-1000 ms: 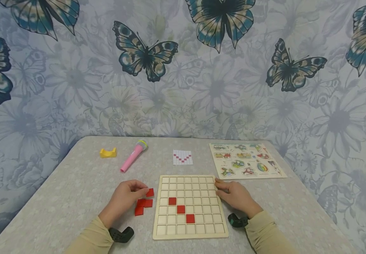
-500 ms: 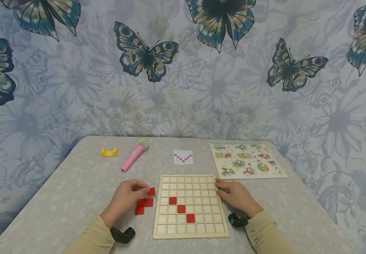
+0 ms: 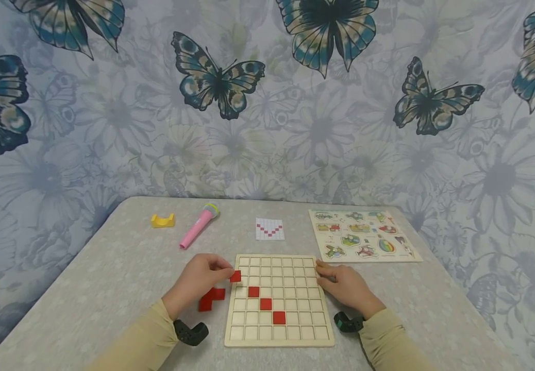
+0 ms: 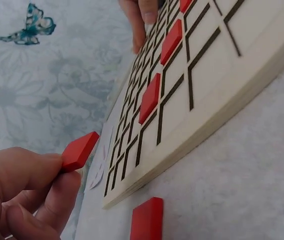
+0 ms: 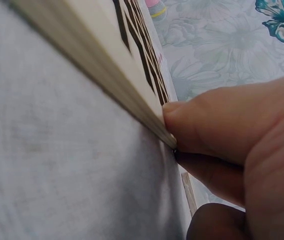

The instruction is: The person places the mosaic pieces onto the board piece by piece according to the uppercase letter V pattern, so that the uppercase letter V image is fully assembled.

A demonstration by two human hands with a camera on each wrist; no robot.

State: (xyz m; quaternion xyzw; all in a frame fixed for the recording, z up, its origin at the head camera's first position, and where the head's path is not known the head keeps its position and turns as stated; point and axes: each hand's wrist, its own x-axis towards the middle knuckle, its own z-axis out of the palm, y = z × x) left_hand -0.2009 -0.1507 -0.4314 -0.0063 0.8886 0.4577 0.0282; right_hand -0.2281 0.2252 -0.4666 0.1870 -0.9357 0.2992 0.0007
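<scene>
Square red tile point(image 3: 235, 276) pinched at the rim of a pale wooden grid board point(image 3: 289, 293)

Left of centre in the head view, the tile overlaps the board's left rim; the left wrist view shows it apart from the wood, tilted, one corner towards the upper right. Being square, it has no clear long axis. The left hand point(image 3: 199, 282) pinches one edge between thumb and fingertip. Levelling the tile and squaring it to the board seems best. The right hand point(image 3: 348, 289), thumb and index nearly straight, touches the board's right edge.
</scene>
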